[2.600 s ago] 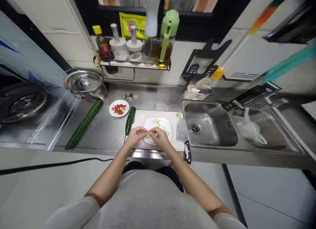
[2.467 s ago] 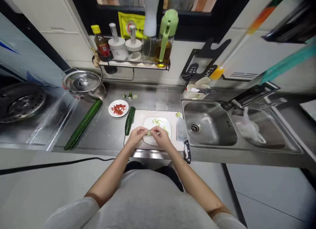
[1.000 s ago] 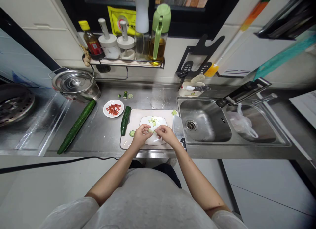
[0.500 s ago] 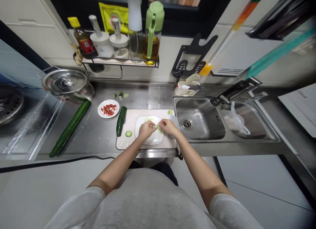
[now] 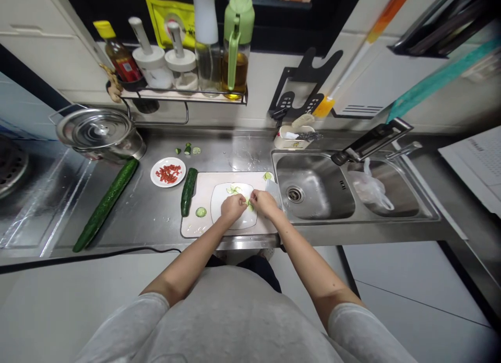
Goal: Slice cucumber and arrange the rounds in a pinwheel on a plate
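Note:
Over a white squarish plate (image 5: 237, 224), my left hand (image 5: 234, 207) and my right hand (image 5: 263, 202) meet with fingertips pinched together. Between them shows a small pale green cucumber slice (image 5: 247, 201), which both hands grip; the fingers partly hide it. Thin cucumber slices (image 5: 234, 188) lie along the plate's far side. Beneath the plate is a light cutting board (image 5: 203, 188). A cucumber round (image 5: 201, 212) sits on the board left of the plate, another round (image 5: 267, 176) at its far right corner. A cut cucumber (image 5: 189, 192) rests along the board's left edge.
A white dish (image 5: 155, 181) of chopped red bits stands left of the board, near cucumber ends (image 5: 188, 149). Further left are a whole cucumber (image 5: 105, 206) and a lidded steel pot (image 5: 97, 133). A flat knife blade (image 5: 271, 186) lies by my right wrist, beside the sink (image 5: 317, 203).
The view has shifted slightly, so the scene sits a little further left. My hands stay over the plate, fingertips still pinched close together, with only small finger movement.

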`<state>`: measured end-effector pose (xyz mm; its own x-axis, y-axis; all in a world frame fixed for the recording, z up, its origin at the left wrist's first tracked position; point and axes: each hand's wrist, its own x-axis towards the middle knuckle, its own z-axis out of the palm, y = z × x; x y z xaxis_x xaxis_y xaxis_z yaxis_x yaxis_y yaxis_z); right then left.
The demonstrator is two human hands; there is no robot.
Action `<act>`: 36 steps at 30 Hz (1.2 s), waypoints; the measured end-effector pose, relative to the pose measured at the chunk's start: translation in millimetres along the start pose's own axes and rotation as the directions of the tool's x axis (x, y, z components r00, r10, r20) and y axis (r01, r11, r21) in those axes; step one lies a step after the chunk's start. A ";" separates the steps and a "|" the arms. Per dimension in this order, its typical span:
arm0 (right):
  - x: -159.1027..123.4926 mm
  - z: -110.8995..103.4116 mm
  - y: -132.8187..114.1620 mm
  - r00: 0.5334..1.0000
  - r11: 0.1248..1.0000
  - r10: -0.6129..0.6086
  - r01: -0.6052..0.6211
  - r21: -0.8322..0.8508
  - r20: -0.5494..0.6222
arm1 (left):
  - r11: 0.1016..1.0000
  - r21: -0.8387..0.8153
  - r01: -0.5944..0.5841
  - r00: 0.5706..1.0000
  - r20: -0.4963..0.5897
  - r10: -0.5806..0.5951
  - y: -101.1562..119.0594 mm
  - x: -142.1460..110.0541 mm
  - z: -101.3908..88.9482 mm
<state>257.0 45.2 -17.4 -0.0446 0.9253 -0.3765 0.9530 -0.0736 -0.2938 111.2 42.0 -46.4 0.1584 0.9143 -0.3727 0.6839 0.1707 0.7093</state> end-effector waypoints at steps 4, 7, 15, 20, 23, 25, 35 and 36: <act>-0.4 1.4 -0.4 1.000 0.999 0.007 -0.007 -0.033 0.021 | 0.997 0.062 -0.046 0.999 -0.001 0.046 1.8 -0.5 1.0; -0.5 2.4 -1.6 1.000 0.998 0.005 -0.003 -0.064 0.027 | 0.993 0.094 -0.067 0.998 0.002 0.067 3.2 -0.6 1.2; -0.6 4.6 -5.8 0.999 0.986 -0.038 0.040 -0.160 0.014 | 0.997 0.057 -0.052 0.999 0.005 0.051 4.3 1.4 0.4; -2.3 5.6 -6.2 0.999 0.981 -0.041 0.041 -0.190 0.003 | 0.988 0.137 -0.067 0.997 -0.016 0.070 2.4 -0.1 2.3; -3.2 7.2 -5.6 0.999 0.981 -0.030 0.027 -0.191 -0.014 | 0.979 0.171 -0.110 0.990 -0.071 0.124 0.2 -1.7 5.1; -3.3 9.3 -4.6 0.999 0.982 -0.021 0.016 -0.190 -0.024 | 0.980 0.144 -0.136 0.986 -0.079 0.148 -0.7 -1.5 7.2; -8.6 8.6 12.1 0.992 0.998 0.047 -0.052 -0.036 -0.116 | 0.977 0.183 -0.108 0.993 -0.027 0.115 1.5 3.3 11.3; -10.6 7.8 14.1 0.990 0.998 0.060 -0.063 -0.020 -0.125 | 0.976 0.188 -0.107 0.993 -0.025 0.114 1.7 3.1 10.9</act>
<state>268.6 31.4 -24.5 0.0504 0.9585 -0.2805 0.9597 -0.1242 -0.2520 120.7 41.1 -52.8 0.2175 0.9366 -0.2748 0.7845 -0.0002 0.6201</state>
